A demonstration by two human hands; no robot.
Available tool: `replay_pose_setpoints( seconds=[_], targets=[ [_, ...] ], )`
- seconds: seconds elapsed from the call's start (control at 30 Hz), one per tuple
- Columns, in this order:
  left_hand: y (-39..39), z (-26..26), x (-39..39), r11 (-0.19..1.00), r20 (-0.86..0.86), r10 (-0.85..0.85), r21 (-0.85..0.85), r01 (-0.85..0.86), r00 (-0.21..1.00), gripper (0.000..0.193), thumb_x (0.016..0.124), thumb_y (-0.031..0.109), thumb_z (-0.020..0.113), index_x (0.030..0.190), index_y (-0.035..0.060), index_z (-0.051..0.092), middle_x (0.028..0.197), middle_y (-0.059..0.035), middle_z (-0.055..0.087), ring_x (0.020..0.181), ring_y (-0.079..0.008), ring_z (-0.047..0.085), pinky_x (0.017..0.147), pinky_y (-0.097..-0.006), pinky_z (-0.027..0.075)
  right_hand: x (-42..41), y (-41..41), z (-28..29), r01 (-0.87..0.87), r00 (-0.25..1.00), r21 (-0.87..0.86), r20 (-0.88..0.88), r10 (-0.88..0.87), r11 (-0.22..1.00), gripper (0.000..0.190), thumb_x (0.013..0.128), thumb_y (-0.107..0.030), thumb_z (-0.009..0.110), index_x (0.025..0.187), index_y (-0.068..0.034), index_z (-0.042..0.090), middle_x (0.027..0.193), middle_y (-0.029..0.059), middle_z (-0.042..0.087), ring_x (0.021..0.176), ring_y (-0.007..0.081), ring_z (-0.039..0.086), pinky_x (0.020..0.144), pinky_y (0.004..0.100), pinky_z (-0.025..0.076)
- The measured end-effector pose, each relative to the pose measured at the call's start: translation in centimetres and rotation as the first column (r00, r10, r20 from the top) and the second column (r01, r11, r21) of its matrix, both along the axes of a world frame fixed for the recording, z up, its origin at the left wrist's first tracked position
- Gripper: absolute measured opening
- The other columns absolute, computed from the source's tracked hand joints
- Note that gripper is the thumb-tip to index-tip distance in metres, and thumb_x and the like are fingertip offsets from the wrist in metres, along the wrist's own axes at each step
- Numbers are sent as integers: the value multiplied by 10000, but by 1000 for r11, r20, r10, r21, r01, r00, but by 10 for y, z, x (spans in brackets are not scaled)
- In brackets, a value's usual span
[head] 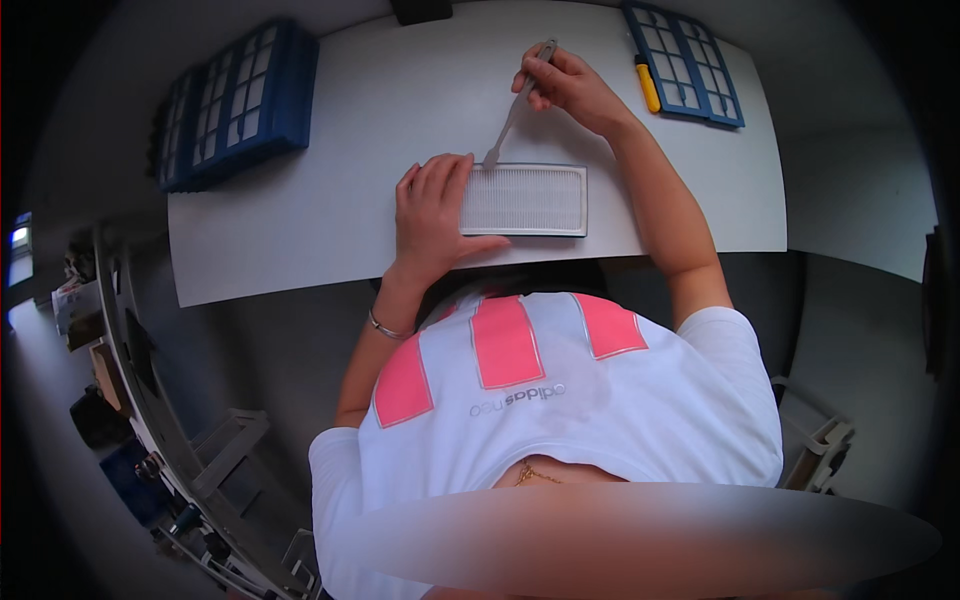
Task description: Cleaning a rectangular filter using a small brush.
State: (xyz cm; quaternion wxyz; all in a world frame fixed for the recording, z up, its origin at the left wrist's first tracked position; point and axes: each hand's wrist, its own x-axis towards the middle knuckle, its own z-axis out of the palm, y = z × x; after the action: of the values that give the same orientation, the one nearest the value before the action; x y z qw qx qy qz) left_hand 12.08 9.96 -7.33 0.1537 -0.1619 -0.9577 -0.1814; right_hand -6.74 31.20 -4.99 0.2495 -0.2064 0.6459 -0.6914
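A rectangular pleated air filter with a pale frame lies pleats up on the white table, near its front edge. My left hand grips its left end, with fingers at the far edge and thumb along the near edge, covering that end. Above the filter, my right hand holds a slim grey spatula-like tool by its slotted handle. The tool slants down to the left, and its flat tip meets the filter's far rim just beside my left fingertips. Whether the tip presses on the rim or hovers over it, I cannot tell.
Several blue-framed filter grilles stand stacked at the table's left. More blue grille frames lie at the far right, with a yellow-handled tool alongside. A dark object sits at the back edge of the white table.
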Motion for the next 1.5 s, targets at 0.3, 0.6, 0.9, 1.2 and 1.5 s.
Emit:
replay_pose_setpoints(
  seconds=[0.3,0.6,0.9,1.2,1.5],
  targets=[
    [3,-1,3,999,-25,36,4,-36,999,1020,612,673,761,1363,40,487,1324,-116,510,1270,-267,459,1103,-482,294,3,-2,-3,-116,993,74,-30,118,991,244,1021,-348,518,1079,-112,541,900,44,675,654,66,597,631,206,500],
    [5,-1,4,999,-39,51,-11,-51,998,990,630,655,764,1361,47,488,1324,-113,508,1272,-267,457,1106,-477,295,8,-3,0,-95,994,92,-38,99,991,248,1008,-357,543,1046,-113,567,855,35,683,612,59,592,589,187,477],
    [5,-5,2,990,-51,130,-42,-132,990,968,645,646,768,1362,56,493,1327,-116,518,1284,-273,459,1106,-477,304,15,-4,7,-222,968,180,-78,239,958,261,988,-378,576,981,-116,580,839,31,694,590,51,572,565,188,459],
    [-1,-6,0,991,-38,133,-23,-134,990,943,644,632,783,1346,67,506,1321,-113,527,1285,-272,456,1105,-472,301,5,1,5,-159,984,161,-55,169,974,273,988,-371,578,1011,-98,585,841,51,696,604,62,590,581,186,467],
    [1,-2,3,998,-21,63,31,-62,998,912,609,544,828,1328,77,516,1306,-91,526,1267,-247,461,1110,-455,294,-3,8,2,-127,991,143,-11,130,982,256,993,-359,574,1018,-105,581,878,38,688,628,46,568,636,180,474]
  ],
)
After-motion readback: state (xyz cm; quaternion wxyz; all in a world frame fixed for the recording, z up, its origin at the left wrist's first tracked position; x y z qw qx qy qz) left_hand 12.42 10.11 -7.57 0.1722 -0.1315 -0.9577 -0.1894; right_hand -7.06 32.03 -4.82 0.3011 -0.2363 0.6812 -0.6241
